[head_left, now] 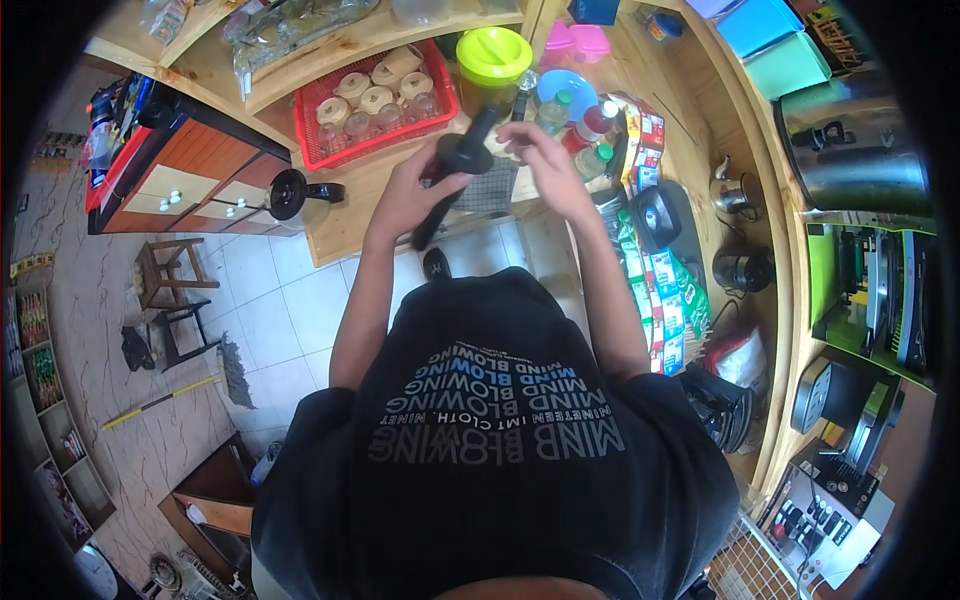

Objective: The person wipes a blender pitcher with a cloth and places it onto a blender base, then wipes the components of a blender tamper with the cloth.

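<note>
My left hand [408,198] is wrapped around a black object [467,153] with a wide round collar and a long dark shaft or handle. It is tilted and somewhat blurred, so its exact kind is unclear. Just right of its upper end is my right hand [548,168], fingers bent but apart, with nothing plainly held. Beneath both hands lies a grey checked cloth [487,190] on the wooden counter [350,228]. To the left, on the counter's edge, sits a black lidded vessel with a side handle [300,193].
A red basket [312,158] holds several glass jars with pale lids. Behind stands a container with a yellow-green lid [494,55]. Bottles [597,122], a blue plate [566,88] and hanging sachets [667,290] are on the right. A wooden stool [175,272] stands on the floor.
</note>
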Action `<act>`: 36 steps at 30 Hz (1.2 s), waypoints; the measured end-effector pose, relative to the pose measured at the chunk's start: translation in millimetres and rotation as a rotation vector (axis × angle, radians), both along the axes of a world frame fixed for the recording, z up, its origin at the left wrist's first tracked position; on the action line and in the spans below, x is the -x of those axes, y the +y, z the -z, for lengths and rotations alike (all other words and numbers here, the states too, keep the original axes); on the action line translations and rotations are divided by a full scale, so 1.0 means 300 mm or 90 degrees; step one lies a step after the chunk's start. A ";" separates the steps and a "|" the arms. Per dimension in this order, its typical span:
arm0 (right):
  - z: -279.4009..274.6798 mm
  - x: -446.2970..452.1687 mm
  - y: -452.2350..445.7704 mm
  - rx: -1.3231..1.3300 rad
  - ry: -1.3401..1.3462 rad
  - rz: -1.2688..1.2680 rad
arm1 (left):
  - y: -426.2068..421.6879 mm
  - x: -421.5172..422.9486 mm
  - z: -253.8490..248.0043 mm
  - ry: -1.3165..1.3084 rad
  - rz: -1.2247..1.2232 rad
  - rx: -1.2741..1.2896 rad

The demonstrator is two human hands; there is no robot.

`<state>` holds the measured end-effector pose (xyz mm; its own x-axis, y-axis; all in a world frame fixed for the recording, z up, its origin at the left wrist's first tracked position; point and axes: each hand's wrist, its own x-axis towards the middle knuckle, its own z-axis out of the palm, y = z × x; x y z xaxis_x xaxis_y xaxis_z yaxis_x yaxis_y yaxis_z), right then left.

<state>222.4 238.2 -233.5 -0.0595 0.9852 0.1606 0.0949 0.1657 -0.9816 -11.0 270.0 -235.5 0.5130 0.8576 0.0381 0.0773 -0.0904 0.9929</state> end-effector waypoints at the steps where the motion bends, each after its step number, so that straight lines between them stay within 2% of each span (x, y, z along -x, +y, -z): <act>1: 0.000 -0.004 -0.001 0.000 -0.001 -0.002 | -0.001 0.003 0.000 0.043 0.007 -0.016; 3: -0.045 0.005 -0.013 0.073 0.072 0.037 | -0.003 -0.004 0.002 0.055 -0.006 -0.023; 4: -0.055 0.017 -0.014 0.021 -0.006 0.051 | -0.003 -0.005 0.001 0.077 0.015 -0.041; 5: -0.053 0.023 -0.011 0.022 -0.006 0.051 | -0.003 -0.008 -0.007 0.098 0.038 -0.059; 7: -0.049 0.028 -0.001 0.111 -0.014 0.041 | 0.000 -0.015 -0.020 0.112 0.047 -0.068; 9: -0.047 0.035 0.005 0.112 -0.006 0.059 | 0.003 -0.016 -0.033 0.127 0.054 -0.076; 13: -0.028 0.034 0.009 0.093 0.016 0.088 | 0.017 -0.013 -0.065 0.148 0.098 0.015; 17: 0.002 0.030 0.003 0.105 0.025 0.089 | 0.043 0.001 -0.033 0.158 0.156 0.054; 21: 0.009 0.050 -0.026 0.108 0.004 0.089 | 0.043 0.013 0.014 0.124 0.161 -0.018; 24: 0.030 0.033 -0.043 0.081 0.002 0.063 | 0.037 0.033 0.020 0.109 0.183 0.020; 26: 0.024 0.002 -0.042 0.069 0.003 0.033 | 0.038 0.068 0.027 0.046 0.222 0.228; 29: -0.047 -0.071 -0.046 0.033 0.093 0.154 | 0.035 0.125 0.070 0.106 0.225 0.243; 31: -0.079 -0.117 -0.051 0.035 0.158 0.192 | 0.024 0.164 0.095 0.086 0.189 0.259; 33: -0.070 -0.144 -0.057 0.037 0.343 0.161 | 0.026 0.188 0.130 0.064 0.154 0.273; 35: -0.061 -0.149 -0.075 0.047 0.438 0.154 | 0.034 0.206 0.160 0.069 0.050 0.158; 36: -0.058 -0.142 -0.081 0.048 0.437 0.154 | 0.047 0.225 0.164 0.076 0.039 0.180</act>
